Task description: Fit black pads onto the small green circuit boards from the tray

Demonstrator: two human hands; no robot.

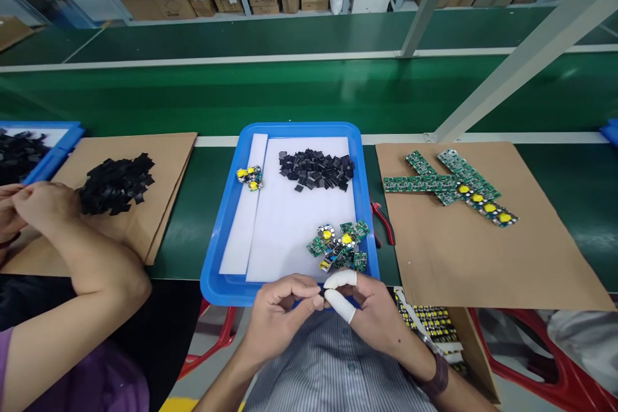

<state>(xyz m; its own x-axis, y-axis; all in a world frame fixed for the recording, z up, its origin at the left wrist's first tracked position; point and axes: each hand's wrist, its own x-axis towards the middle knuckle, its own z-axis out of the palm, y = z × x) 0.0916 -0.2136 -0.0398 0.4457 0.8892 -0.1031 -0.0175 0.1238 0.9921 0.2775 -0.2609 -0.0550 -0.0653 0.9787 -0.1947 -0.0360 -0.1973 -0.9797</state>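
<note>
My left hand [280, 315] and my right hand [367, 309] meet at the near rim of a blue tray [217, 232], fingers pinched together around something small and dark that I cannot make out. White finger cots cover two fingers of the right hand. Just beyond the hands, a cluster of small green circuit boards [340, 246] with yellow parts lies in the tray. A heap of small black square pieces [316, 169] sits at the tray's far side. Two more small boards [250, 176] rest on a white strip at the tray's left.
Strips of green circuit boards [449, 183] lie crossed on brown cardboard [463, 251] at right. Red-handled cutters [383, 222] lie beside the tray. A co-worker's hands [29, 206] work at left near another black heap [116, 183]. A box of parts [434, 322] sits below right.
</note>
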